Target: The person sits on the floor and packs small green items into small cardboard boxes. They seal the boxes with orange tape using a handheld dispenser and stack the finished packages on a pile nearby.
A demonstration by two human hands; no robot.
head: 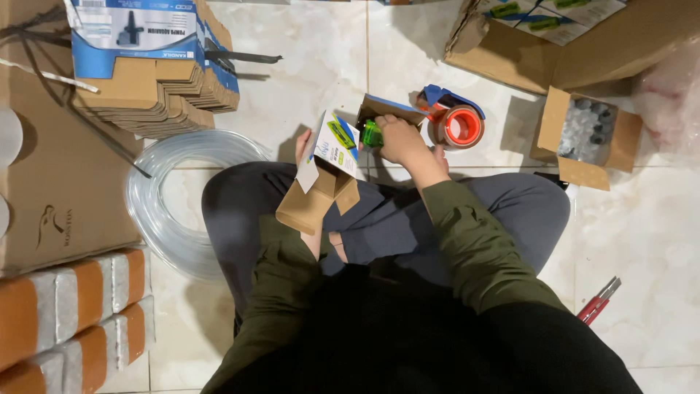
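A: Status of hands?

B: Left hand mostly hidden behind small printed carton; fingertips showing above its top edge, clamped on the carton. Right hand closed around small green part, only the part's left end visible past the fingers.

A: Relation between the two?

B: Green part just right of the carton's printed white-and-blue face, nearly touching. Carton's long axis tilted, running from brown open flaps near the lap up toward the printed end. Open flaps facing down toward the knees, away from the green part. Right hand nearer the part; left hand on the carton's far side. Cannot tell the part's own long axis, too much covered.

A: Nearby?

B: Second small open box directly behind the right hand. Orange tape dispenser just right of it, on the floor.

A: Surface, room?

B: Pale marble-look tile floor, seated cross-legged. Coil of clear tubing left of the knee. Stack of flat carton blanks upper left. Open box of dark round parts right. Red-handled tool lower right. Orange-and-grey blocks lower left.
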